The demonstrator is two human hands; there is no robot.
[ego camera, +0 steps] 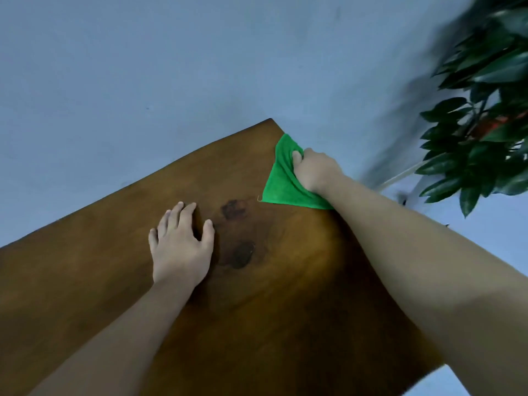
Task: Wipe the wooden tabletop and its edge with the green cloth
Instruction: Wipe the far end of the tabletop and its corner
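The brown wooden tabletop [257, 310] fills the lower middle of the head view, its far corner pointing up. My right hand [314, 170] is shut on the green cloth [281, 178] and presses it against the table's right edge, just below the far corner. Part of the cloth lies flat on the top and part is bunched under my fingers. My left hand [180, 247] rests flat on the wood with fingers apart and holds nothing.
Two dark knots [238, 232] mark the wood between my hands. A leafy green plant [485, 124] stands close to the right of the table. A pale blue-grey floor [143, 81] lies beyond the table edges.
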